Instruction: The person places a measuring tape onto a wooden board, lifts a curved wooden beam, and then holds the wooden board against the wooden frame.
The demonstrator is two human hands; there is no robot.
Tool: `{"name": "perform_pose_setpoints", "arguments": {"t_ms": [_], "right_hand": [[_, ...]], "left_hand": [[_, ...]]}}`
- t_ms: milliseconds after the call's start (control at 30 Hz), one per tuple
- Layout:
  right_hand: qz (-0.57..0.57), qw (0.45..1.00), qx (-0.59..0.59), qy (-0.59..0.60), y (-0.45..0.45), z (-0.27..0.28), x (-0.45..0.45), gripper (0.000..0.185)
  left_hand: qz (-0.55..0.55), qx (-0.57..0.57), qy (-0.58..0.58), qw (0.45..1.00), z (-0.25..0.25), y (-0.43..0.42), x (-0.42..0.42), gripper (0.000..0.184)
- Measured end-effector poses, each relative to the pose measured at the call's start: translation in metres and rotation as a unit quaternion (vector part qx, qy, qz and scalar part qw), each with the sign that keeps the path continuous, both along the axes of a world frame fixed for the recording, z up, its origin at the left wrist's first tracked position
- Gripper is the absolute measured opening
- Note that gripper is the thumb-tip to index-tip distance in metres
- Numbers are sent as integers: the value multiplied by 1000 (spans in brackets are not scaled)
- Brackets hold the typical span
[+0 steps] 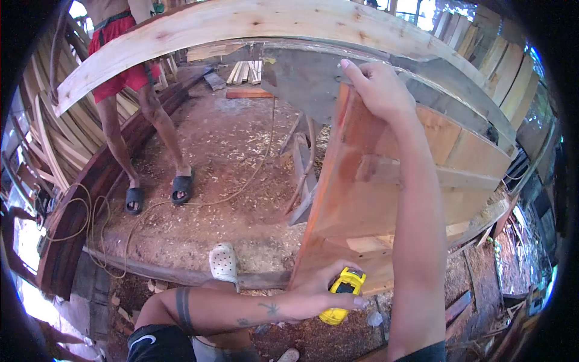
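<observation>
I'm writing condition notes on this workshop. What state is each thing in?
Left grip: closed around the yellow tape measure.
Right grip: on the top corner of the wooden panel, closure unclear.
Yellow tape measure: held, blade extension unclear.
Wooden panel: standing.
Floor: strewn with wood shavings.
Long plank: raised off the floor.
Cord: slack.
Dark sandals: worn by another person.
White clog: worn.

- Across from me, a person (156,114) in red shorts (125,86), dark sandals (183,182)!
- Cord (208,203) snaking over the littered floor (205,139)!
- Pale planks (47,148) leaning to my left!
- Short boards (244,72) lying together farther off!
</observation>
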State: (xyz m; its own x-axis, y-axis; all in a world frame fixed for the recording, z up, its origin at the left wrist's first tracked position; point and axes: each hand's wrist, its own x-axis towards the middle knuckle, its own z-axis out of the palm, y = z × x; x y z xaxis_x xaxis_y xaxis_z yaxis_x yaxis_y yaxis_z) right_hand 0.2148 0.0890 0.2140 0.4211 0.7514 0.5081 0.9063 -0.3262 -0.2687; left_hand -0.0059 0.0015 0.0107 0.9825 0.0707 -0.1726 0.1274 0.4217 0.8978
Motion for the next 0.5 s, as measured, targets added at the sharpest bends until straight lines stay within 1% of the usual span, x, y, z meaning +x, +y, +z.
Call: {"name": "perform_pose_setpoints", "arguments": {"t_ms": [167, 267, 367, 500], "right_hand": [[-5, 1000, -17, 24, -4, 4, -6, 60], [-2, 1000, -2, 7, -3, 1, -4, 60], [7, 1000, 0, 9, -1, 1, -1, 60], [2, 1000, 0, 7, 1, 0, 2, 61]], "left_hand": [[-2, 10, -3, 1000, -2, 1, 2, 57], [0, 17, -9, 1000, -5, 1, 2, 57], [21, 0, -19, 1000, 1, -3, 0, 60], [25, 14, -17, 999, 2, -2, 0, 60]]}}
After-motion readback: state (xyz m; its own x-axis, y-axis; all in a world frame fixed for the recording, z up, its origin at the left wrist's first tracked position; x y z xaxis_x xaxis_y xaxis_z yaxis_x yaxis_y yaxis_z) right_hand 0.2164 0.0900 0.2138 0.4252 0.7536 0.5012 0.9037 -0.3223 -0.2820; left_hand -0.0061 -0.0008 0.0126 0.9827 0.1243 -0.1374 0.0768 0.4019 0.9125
